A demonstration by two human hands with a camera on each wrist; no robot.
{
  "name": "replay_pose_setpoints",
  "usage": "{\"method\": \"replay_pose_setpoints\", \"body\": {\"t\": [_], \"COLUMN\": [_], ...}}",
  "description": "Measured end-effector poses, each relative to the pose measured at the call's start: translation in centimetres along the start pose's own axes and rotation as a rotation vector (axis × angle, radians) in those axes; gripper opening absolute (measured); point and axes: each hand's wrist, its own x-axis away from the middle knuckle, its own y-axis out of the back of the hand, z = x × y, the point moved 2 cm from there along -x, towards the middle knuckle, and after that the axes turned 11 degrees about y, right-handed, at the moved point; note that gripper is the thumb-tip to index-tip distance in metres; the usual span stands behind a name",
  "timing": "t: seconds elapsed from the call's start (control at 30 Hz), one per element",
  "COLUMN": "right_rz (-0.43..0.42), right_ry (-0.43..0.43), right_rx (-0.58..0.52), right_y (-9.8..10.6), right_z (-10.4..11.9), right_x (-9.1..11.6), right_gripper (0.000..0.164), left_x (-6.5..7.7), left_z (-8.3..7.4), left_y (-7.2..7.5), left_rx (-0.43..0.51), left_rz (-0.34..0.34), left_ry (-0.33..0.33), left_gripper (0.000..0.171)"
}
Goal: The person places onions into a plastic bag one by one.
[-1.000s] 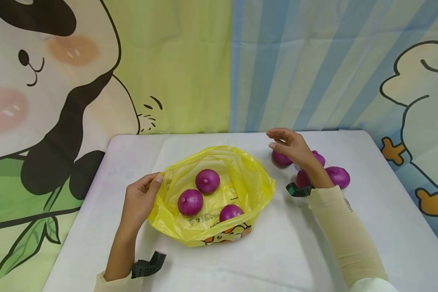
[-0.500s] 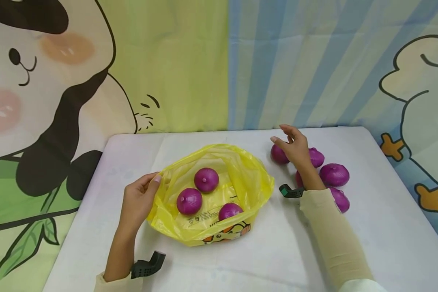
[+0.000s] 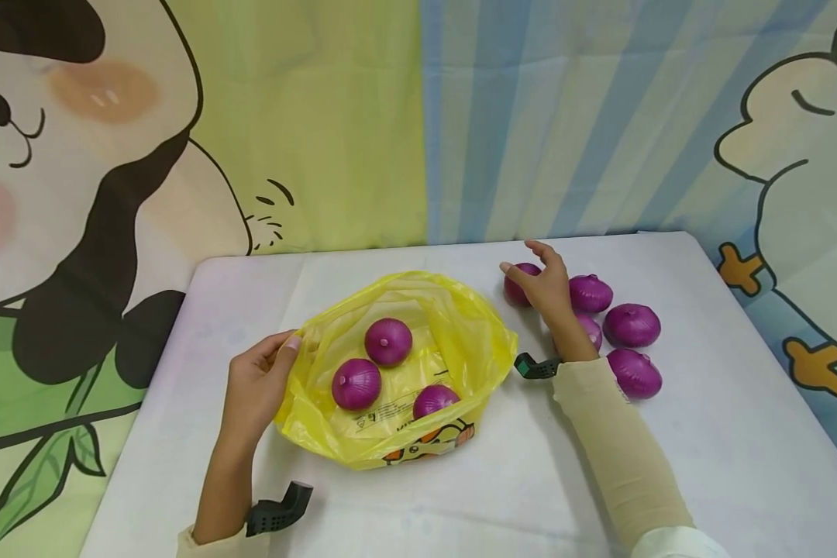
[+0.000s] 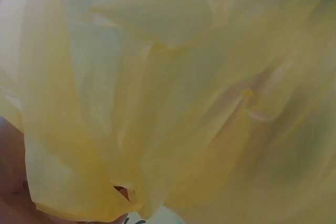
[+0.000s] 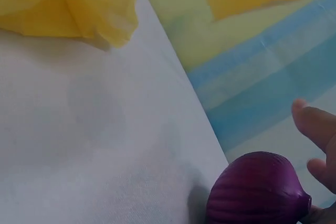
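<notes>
My left hand [image 3: 254,385] pinches the left rim of a yellow plastic bag [image 3: 484,333] between thumb and fingers. The bag stands wide-mouthed, with three purple onions lying inside it. Bag film [image 4: 157,103] fills most of the left wrist view and hides much of that hand. At the back of the table, my right hand [image 3: 551,291] is over a purple onion [image 3: 514,293], thumb and fingers spread apart. Seen from the right wrist, this onion [image 5: 257,190] sits beside the fingers [image 5: 317,127]; no grip on it shows.
Several more onions lie right of the right hand, including a rear one [image 3: 591,294], a right one [image 3: 632,325] and a front one [image 3: 635,373]. Another is partly covered by the right wrist. A printed curtain [image 3: 363,132] hangs behind the white table [image 3: 502,496].
The right hand has spread its thumb and fingers above the rearmost onion. Its forearm has shifted left, uncovering onions to the right. The left hand keeps hold of the bag.
</notes>
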Motion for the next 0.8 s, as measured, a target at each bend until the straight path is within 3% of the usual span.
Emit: {"method": "replay_pose_setpoints", "body": {"t": [0.33,0.8], "right_rz": [0.151,0.127], "right_ry": [-0.098,-0.079], "right_rx": [-0.033,-0.076], "right_y": [-1.3,-1.3], "right_z": [-0.8,-0.8], "right_x": [0.2,0.4], "right_gripper": [0.072,0.065], "left_x": [0.0,0.1], "left_z": [-0.1,-0.1], "left_y": [0.2,0.0], "left_rx": [0.004,0.01], "left_rz": [-0.003,0.001], "left_ry": [-0.002,-0.02], "left_gripper": [0.042,0.041]}}
